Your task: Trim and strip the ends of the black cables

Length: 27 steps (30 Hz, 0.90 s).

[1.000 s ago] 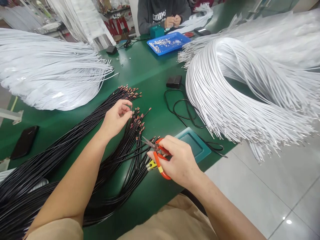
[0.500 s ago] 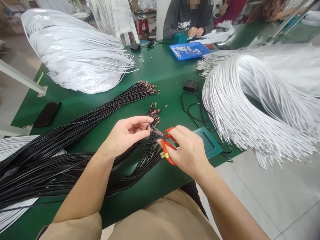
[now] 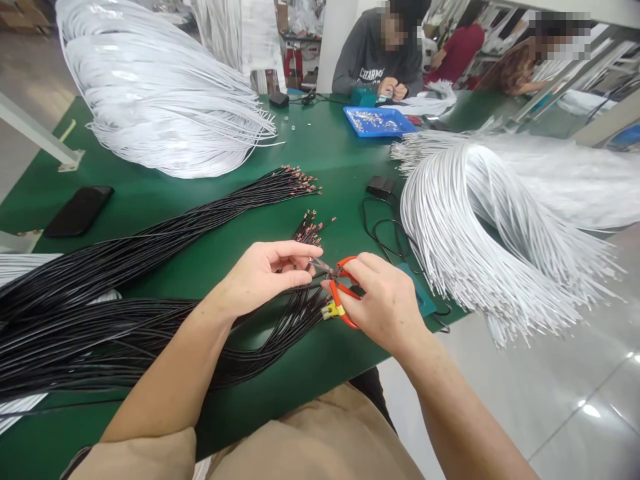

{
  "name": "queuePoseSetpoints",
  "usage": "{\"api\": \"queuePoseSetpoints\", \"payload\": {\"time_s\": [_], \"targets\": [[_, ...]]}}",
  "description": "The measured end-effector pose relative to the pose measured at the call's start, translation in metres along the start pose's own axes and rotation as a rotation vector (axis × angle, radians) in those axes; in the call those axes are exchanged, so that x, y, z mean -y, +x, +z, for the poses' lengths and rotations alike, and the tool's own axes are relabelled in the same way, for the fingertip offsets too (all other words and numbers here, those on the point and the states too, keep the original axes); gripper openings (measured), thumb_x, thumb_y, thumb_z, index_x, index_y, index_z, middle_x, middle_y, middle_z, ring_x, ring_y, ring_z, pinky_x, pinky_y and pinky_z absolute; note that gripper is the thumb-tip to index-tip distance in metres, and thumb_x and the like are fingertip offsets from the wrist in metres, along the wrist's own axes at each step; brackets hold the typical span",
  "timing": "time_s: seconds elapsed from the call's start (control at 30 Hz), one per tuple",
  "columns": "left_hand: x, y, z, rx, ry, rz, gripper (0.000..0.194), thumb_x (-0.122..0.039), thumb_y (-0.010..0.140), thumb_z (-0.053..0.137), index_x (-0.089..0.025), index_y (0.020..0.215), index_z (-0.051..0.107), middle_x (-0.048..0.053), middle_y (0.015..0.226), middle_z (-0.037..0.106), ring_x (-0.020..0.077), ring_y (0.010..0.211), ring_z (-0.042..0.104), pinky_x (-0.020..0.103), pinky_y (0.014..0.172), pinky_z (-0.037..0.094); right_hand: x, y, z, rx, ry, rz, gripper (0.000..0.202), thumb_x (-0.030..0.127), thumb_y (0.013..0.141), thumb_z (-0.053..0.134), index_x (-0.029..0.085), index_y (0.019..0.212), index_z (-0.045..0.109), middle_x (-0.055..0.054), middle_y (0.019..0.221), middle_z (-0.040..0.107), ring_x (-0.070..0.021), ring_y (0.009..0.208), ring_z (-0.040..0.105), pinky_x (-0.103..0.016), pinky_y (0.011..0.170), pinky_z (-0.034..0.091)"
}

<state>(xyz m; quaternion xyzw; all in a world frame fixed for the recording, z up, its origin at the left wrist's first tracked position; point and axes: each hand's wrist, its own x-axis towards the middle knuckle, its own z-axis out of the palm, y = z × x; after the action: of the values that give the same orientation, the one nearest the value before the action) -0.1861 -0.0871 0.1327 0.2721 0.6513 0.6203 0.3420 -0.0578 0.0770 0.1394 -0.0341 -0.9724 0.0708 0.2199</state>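
My left hand (image 3: 265,277) is closed in a pinch around the end of a black cable (image 3: 299,288), mostly hidden by the fingers. My right hand (image 3: 383,300) grips slim-jawed pliers (image 3: 346,293) with red-orange handles, held partly spread. The jaws point left and meet the left fingertips; whether they touch the cable end is hard to see. Behind the hands, stripped pinkish cable ends (image 3: 310,230) fan out. Below the pliers, yellow connectors (image 3: 333,311) lie at the ends of another bunch of black cables (image 3: 270,357).
A second black cable bundle (image 3: 220,217) stretches across the green table (image 3: 345,220). Coiled white cables stand left (image 3: 165,100) and right (image 3: 440,213). A blue tray (image 3: 363,132) holds small parts. A phone (image 3: 80,211), black pedal-like box (image 3: 381,185) and teal tray (image 3: 425,300) lie around. A co-worker (image 3: 370,60) sits opposite.
The camera view has tilted up slightly, showing more of the background people. Both hands and the pliers have shifted a little right and down in the picture, still meeting at the fingertips.
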Motion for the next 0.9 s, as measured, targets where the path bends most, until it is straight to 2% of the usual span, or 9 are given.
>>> {"api": "queuePoseSetpoints", "payload": {"time_s": [0.2, 0.47, 0.9], "targets": [[-0.0008, -0.0010, -0.0009, -0.001, -0.030, -0.001, 0.032, -0.020, 0.072, 0.075, -0.024, 0.103, 0.074, -0.001, 0.079, 0.063, 0.0093, 0.075, 0.058, 0.022, 0.075, 0.048, 0.0023, -0.0015, 0.0002, -0.010, 0.022, 0.000, 0.026, 0.039, 0.083, 0.063, 0.017, 0.072, 0.058, 0.001, 0.066, 0.051, -0.0103, 0.058, 0.043, -0.025, 0.053, 0.028], [-0.0003, -0.0014, -0.0006, -0.003, -0.012, -0.030, 0.033, -0.022, 0.071, 0.075, -0.024, 0.104, 0.074, -0.001, 0.079, 0.062, 0.0092, 0.074, 0.056, 0.023, 0.074, 0.046, -0.0006, -0.0042, 0.0029, -0.080, -0.077, -0.068, 0.027, 0.032, 0.085, 0.061, 0.017, 0.064, 0.053, 0.002, 0.060, 0.047, -0.0096, 0.055, 0.040, -0.025, 0.051, 0.024], [-0.0007, -0.0014, -0.0002, 0.012, -0.065, 0.002, 0.033, -0.022, 0.071, 0.075, -0.020, 0.104, 0.073, 0.000, 0.078, 0.062, 0.0110, 0.074, 0.058, 0.026, 0.077, 0.048, 0.0023, -0.0040, 0.0072, -0.086, -0.007, -0.043, 0.034, 0.028, 0.089, 0.055, 0.019, 0.058, 0.046, 0.003, 0.055, 0.042, -0.0097, 0.051, 0.036, -0.026, 0.050, 0.023]]}}
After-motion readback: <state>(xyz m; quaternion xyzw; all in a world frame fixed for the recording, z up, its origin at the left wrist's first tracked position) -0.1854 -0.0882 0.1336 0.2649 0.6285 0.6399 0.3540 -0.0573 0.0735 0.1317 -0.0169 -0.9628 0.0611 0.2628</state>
